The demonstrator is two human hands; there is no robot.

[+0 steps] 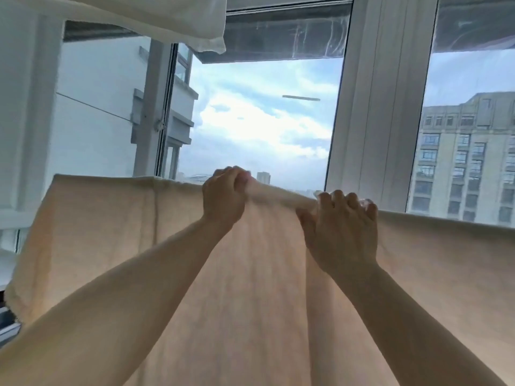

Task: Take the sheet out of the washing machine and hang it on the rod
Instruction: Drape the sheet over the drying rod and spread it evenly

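I'm seeing one peach sheet (250,274) filling the lower frame, top edge at mid-frame. Left hand (224,197) and right hand (341,229) are each gripping that edge, fingers curled. One white cloth (156,20) is hanging upper left.

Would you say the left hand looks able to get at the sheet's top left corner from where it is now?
Probably yes: the left hand already grips the sheet at its top edge, and nothing lies between it and that corner.
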